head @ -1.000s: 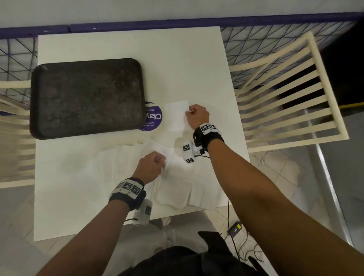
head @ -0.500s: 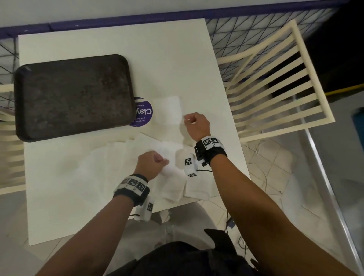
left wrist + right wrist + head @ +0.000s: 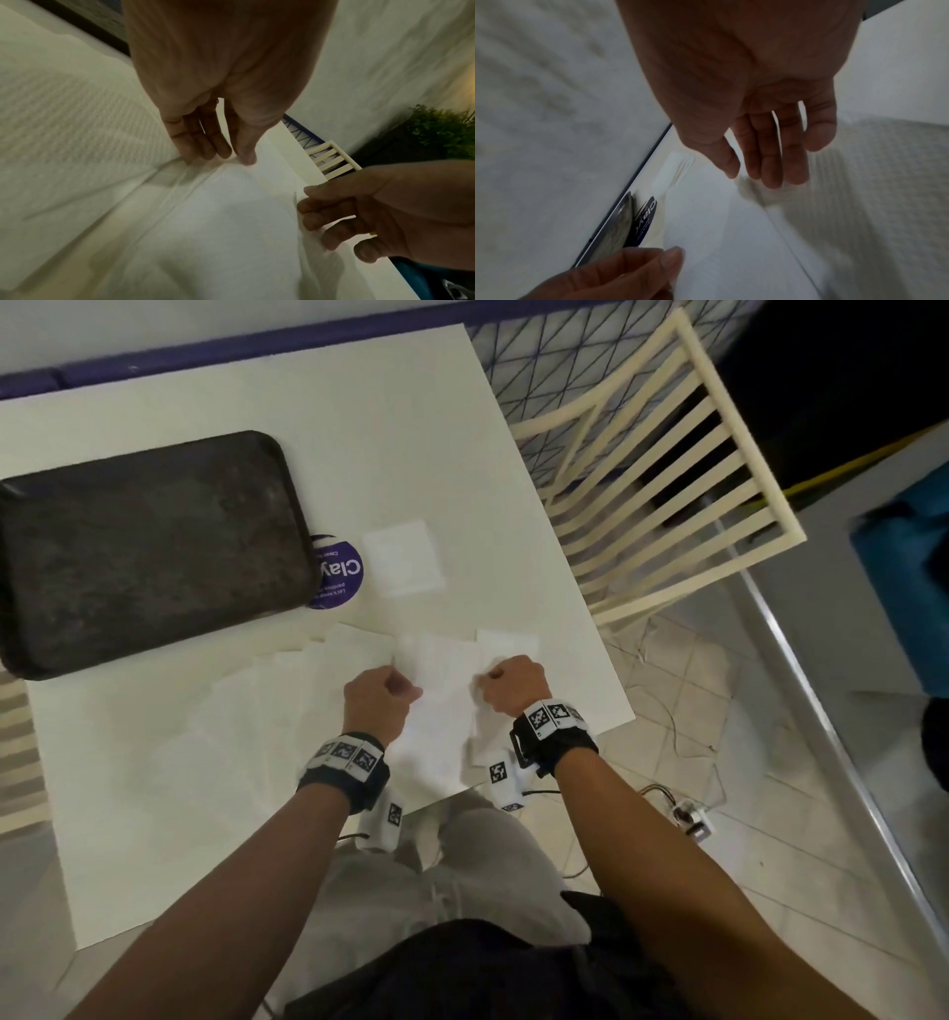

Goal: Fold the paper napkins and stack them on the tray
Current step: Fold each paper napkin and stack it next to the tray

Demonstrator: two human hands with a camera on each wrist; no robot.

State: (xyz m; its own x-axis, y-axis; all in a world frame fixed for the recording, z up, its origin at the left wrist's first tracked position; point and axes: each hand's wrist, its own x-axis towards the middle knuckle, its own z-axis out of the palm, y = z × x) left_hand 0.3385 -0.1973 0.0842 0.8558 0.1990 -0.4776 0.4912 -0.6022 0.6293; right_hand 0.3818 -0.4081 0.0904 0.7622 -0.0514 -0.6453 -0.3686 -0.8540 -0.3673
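On the white table [image 3: 308, 403], both hands pinch one napkin [image 3: 441, 690] beside the tray [image 3: 144, 546].

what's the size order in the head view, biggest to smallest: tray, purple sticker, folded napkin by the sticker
1. tray, clearly largest.
2. folded napkin.
3. purple sticker, though the tray hides part of it, so its rank against the napkin is unsure.

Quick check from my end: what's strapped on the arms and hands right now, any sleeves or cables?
Both forearms are bare, no sleeves or gloves. The left hand and the right hand each have a black wristband with white black-patterned marker tiles. A small white camera box with similar markers hangs under each wrist, each trailing a thin dark cable.
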